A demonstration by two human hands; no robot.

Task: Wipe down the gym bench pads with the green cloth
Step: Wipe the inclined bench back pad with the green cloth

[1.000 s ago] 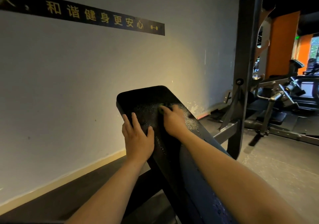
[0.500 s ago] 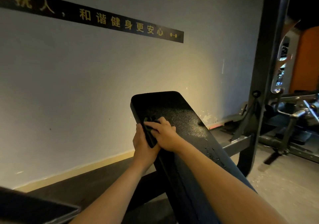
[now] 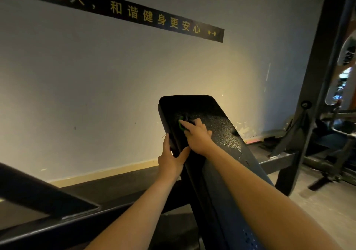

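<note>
Two bare forearms reach forward from the near edge of the frame toward an inclined bench pad, a long black slab whose long axis runs from near right up and away to the far left, its rounded upper end pointing at the wall. The left hand grips the pad's left side edge, fingers wrapped behind it and thumb lying across the front face. Just beyond, the right hand presses the green cloth flat against the upper part of the pad, fingers curled over the bunched fabric; only a small bright green fold shows past the fingertips, near the pad's left edge. The pad's covering is pebbled and shines with small beads where the light catches it, while its lower stretch turns a duller blue-grey. A dark metal beam slants across the near left, blurred. To the right, a thick black steel upright rises to the top of the frame, with a crossbar behind the pad at floor level. Further right, more gym equipment stands in shadow on the pale concrete floor. Behind everything runs a plain grey wall with a cream skirting strip and, high up, a black banner bearing gold Chinese characters and a dumbbell icon.
</note>
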